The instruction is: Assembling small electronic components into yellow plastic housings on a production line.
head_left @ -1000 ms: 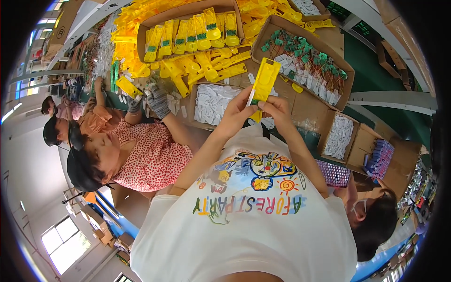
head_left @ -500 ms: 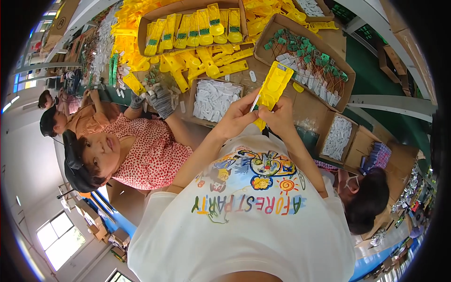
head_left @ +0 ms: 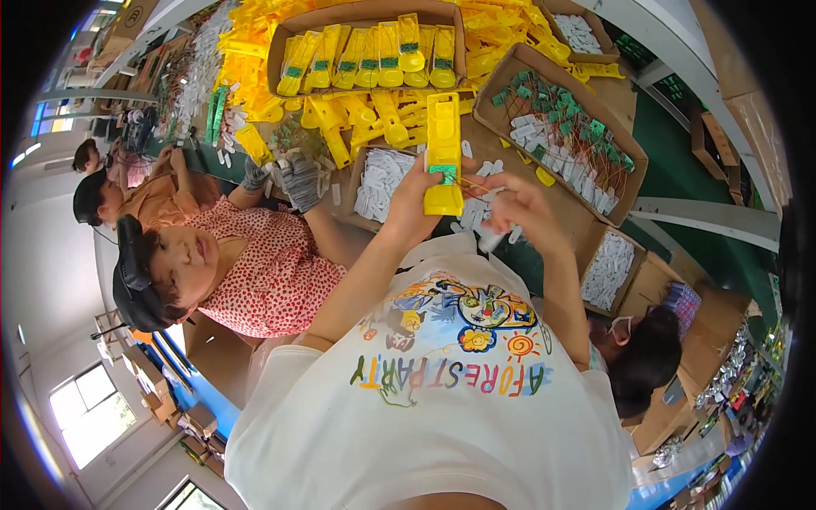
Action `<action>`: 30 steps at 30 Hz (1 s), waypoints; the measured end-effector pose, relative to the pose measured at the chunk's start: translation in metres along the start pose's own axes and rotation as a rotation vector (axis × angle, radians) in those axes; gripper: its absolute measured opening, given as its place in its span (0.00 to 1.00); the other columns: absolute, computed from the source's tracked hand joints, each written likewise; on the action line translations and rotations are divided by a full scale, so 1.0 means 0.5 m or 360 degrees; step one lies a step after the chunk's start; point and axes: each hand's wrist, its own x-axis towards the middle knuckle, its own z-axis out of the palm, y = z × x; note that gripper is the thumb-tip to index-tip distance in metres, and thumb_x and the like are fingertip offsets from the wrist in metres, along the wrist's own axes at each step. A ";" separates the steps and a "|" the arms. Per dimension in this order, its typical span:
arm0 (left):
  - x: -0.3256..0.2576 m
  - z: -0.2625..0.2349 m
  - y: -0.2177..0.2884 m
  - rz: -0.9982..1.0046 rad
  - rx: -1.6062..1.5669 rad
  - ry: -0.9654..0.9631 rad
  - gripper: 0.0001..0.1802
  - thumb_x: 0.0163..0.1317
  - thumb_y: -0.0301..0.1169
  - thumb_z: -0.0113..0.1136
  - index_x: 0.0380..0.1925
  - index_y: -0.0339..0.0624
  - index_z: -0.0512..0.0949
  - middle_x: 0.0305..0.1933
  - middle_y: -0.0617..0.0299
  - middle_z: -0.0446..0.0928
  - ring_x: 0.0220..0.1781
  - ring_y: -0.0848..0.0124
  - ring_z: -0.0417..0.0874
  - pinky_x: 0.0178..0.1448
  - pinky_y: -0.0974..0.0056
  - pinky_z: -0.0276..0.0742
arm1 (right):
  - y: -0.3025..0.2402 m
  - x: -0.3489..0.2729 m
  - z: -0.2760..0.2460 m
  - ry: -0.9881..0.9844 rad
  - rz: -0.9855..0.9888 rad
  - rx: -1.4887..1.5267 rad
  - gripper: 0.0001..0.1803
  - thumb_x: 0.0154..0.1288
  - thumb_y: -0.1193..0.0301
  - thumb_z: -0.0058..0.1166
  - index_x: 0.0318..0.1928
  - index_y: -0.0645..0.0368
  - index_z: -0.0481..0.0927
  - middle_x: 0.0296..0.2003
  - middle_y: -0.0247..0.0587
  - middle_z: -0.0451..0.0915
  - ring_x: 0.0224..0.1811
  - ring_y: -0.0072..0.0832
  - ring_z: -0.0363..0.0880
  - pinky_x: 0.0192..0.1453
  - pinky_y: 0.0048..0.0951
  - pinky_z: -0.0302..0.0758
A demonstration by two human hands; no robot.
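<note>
My left hand [head_left: 412, 208] grips a yellow plastic housing [head_left: 443, 127], held upright above the table's near edge. A small green circuit board [head_left: 442, 174] lies in the housing's lower part, by my left fingers. Thin reddish wires [head_left: 473, 184] run from the board to my right hand [head_left: 525, 212], whose fingertips are pinched at their far end. Below these fingers is a blurred white piece [head_left: 490, 240]; whether it hangs from the wires I cannot tell. Small white plastic pieces [head_left: 476, 212] lie loose on the table behind and between my hands.
Behind, a cardboard box [head_left: 280, 64] holds yellow housings with boards. Right of it, another box [head_left: 633, 183] holds wired green boards and white pieces. White pieces fill a left box [head_left: 380, 191] and a right box [head_left: 608, 268]. Co-workers sit on both sides; a gloved hand [head_left: 299, 183] works at left.
The yellow housing has turned from tilted to upright and moved left, its board now facing up. My right hand has come off the housing to the right, drawing wires out. Loose white pieces now show.
</note>
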 end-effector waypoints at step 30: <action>-0.012 0.016 -0.026 -0.0117 0.0278 0.0099 0.19 0.59 0.28 0.53 0.51 0.38 0.68 0.43 0.60 0.74 0.39 0.71 0.76 0.40 0.66 0.74 | -0.072 0.061 0.002 0.1169 -0.0678 -0.0530 0.15 0.63 0.65 0.47 0.30 0.66 0.77 0.21 0.35 0.75 0.21 0.20 0.71 0.23 0.22 0.63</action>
